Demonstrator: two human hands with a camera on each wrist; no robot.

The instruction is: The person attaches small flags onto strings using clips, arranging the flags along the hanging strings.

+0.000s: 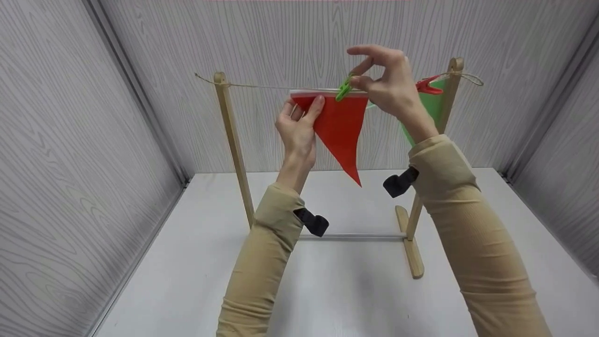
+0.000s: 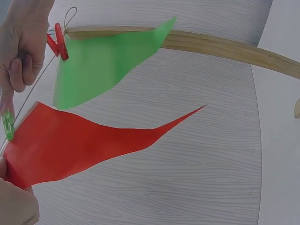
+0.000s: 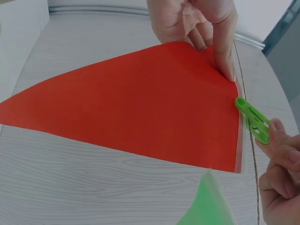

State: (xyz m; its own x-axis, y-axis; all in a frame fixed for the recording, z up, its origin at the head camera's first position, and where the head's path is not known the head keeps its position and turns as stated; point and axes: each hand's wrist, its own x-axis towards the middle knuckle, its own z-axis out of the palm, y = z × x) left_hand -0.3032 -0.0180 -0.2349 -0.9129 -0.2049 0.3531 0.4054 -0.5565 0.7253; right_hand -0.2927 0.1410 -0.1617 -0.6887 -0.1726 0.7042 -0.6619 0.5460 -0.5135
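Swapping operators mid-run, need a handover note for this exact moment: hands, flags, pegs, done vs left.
Left hand: grip on the red flag's upper left corner, holding its top edge up at the string.
Right hand: pinches the green clothespin, which sits over the flag's top edge at the string.
Green flag: hangs by the right post, fixed with a red clothespin.
Done: green flag pegged.
Left: cannot tell if the green clothespin is fully seated; probably let go of it, then release the flag corner.
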